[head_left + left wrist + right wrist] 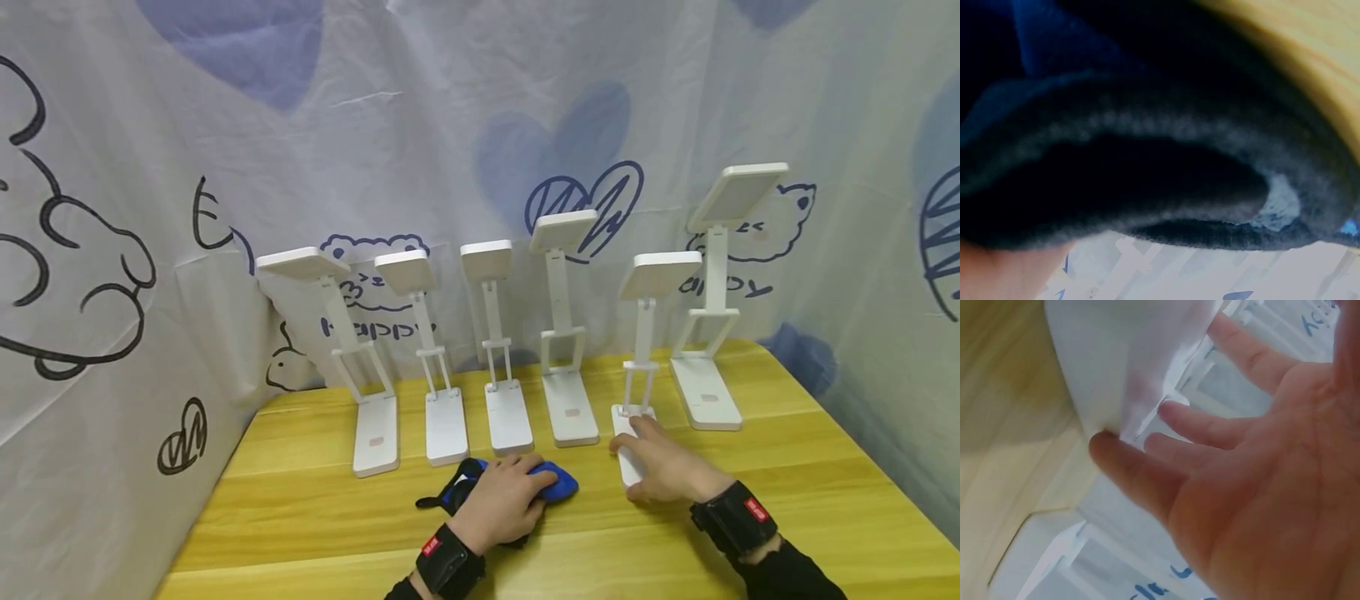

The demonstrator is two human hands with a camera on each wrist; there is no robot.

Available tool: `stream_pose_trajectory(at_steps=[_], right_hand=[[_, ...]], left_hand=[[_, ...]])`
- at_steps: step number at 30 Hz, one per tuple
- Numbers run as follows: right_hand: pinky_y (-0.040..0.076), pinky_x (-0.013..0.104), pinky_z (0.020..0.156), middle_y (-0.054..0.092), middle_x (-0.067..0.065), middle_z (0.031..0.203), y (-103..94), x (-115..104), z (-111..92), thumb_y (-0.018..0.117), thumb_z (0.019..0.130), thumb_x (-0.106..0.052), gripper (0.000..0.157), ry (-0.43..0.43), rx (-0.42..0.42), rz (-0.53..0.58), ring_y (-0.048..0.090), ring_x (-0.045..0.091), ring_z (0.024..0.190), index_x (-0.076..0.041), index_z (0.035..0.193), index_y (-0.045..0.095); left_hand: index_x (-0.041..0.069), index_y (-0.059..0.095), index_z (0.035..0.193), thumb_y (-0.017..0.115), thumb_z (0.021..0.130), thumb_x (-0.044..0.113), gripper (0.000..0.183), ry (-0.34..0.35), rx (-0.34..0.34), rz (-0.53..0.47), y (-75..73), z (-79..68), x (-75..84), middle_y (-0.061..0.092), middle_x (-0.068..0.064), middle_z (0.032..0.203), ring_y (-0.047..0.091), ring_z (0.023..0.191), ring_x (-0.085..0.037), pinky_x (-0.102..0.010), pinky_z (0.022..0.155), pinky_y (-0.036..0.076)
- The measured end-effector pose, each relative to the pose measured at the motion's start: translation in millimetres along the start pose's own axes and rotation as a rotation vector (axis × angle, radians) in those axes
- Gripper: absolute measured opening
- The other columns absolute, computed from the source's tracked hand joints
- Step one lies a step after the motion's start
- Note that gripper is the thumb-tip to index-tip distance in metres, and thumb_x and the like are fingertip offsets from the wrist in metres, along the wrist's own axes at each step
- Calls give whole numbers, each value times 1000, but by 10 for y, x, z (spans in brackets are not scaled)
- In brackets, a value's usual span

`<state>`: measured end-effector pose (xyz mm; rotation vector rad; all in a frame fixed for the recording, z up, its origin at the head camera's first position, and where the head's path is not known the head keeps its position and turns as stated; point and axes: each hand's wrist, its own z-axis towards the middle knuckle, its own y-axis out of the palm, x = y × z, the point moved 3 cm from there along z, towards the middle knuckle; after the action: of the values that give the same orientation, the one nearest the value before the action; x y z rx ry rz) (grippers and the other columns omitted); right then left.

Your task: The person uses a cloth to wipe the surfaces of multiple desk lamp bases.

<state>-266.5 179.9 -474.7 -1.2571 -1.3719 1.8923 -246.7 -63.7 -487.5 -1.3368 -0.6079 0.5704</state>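
Note:
My left hand (pixel 504 498) grips a bunched blue and black cloth (pixel 557 483) on the table. A dark loop of it sticks out to the left. The left wrist view is filled by its fuzzy dark folded edge (pixel 1166 119), with a white patch. My right hand (pixel 663 467) holds the base of a white desk lamp (pixel 628 468), second from the right in the row. In the right wrist view the thumb is at the near corner of the lamp base (pixel 1100 356), and the other fingers reach along its side. This lamp's head (pixel 660 271) stands raised on its upright arm.
Several more white desk lamps stand unfolded in a row, among them a tall one (pixel 705 396) at the far right and one (pixel 377 437) at the left end. They stand on a yellow wood-grain table (pixel 300 500). A patterned curtain (pixel 420 125) hangs behind and beside it.

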Motion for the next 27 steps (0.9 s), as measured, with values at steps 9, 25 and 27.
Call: stream_pose_trajectory(at_steps=[9, 25, 27], right_hand=[[35, 68, 95, 32, 37, 139, -39, 95, 31, 81, 67, -22, 50, 26, -20, -5, 27, 55, 126, -15, 112, 60], [30, 75, 93, 28, 39, 141, 23, 230, 122, 79, 69, -22, 54, 57, 59, 11, 20, 58, 127, -12, 119, 59], [31, 75, 92, 29, 40, 140, 41, 249, 147, 77, 70, -20, 56, 60, 71, 8, 20, 60, 126, -10, 122, 59]], left_hand=[[28, 58, 129, 55, 93, 28, 35, -4, -9, -4, -10, 16, 8, 55, -2, 130, 51, 112, -24, -51, 85, 50], [28, 57, 129, 56, 93, 29, 36, 8, -8, -3, 13, 8, 2, 55, -2, 131, 51, 113, -24, -51, 83, 51], [28, 57, 129, 56, 93, 29, 36, 7, -8, -3, 15, -3, -5, 55, -2, 131, 51, 113, -24, -51, 82, 51]])
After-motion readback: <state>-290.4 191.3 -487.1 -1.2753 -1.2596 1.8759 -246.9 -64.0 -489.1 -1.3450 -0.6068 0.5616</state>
